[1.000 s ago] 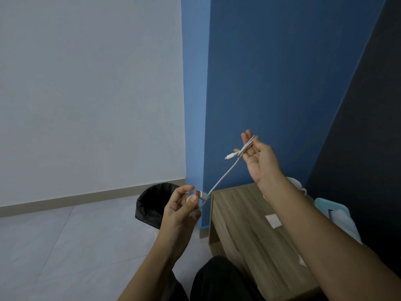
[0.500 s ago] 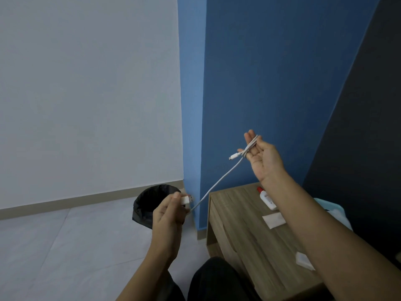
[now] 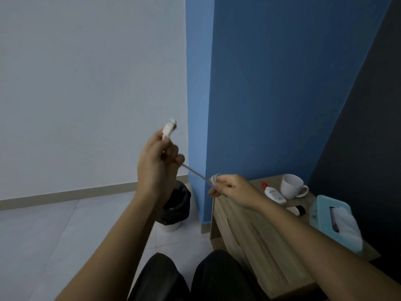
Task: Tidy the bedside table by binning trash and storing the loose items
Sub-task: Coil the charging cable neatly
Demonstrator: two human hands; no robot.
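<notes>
A white charging cable [image 3: 193, 171] stretches taut between both hands in front of the blue wall. My left hand [image 3: 157, 164] is raised and grips the cable near its white plug [image 3: 169, 128], which sticks up above the fingers. My right hand [image 3: 231, 187] is lower, over the left end of the wooden bedside table [image 3: 256, 242], and pinches a small coil of the cable. A black-lined bin [image 3: 176, 205] stands on the floor left of the table, partly hidden by my left forearm.
On the table's far end sit a white mug [image 3: 291, 186], a white bottle with a red cap [image 3: 273, 194], a small black-and-white item [image 3: 296, 210] and a teal tissue box [image 3: 334, 222]. A dark wall runs along the right. My knees are at the bottom.
My left hand rose from waist height to above the right hand, lifting the plug. My right hand dropped toward the table and closed over coiled cable. The view tilted down.
</notes>
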